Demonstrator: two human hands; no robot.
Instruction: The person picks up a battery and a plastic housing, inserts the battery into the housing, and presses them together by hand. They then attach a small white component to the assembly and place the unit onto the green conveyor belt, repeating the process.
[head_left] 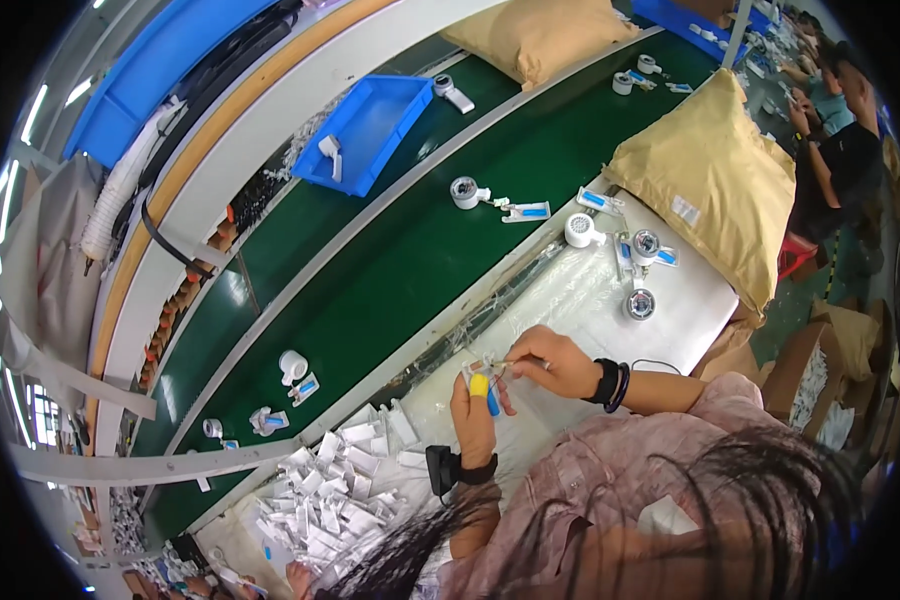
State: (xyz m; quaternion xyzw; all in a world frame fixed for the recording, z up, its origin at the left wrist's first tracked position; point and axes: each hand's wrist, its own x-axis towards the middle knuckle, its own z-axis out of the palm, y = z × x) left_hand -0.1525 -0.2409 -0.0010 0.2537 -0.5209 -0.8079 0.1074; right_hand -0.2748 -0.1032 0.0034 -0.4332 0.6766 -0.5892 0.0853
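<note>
Together, both hands [515, 385] closed on a small white-and-blue part [490, 385] pinched between their fingertips.

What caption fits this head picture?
Left hand and right hand pinch a small part beside a green conveyor belt.

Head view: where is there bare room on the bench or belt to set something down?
Bare belt lies between the blue tray and the bench edge. The bench is bare between the hands and the round white parts. Crowded: the white parts pile by the left hand.
</note>
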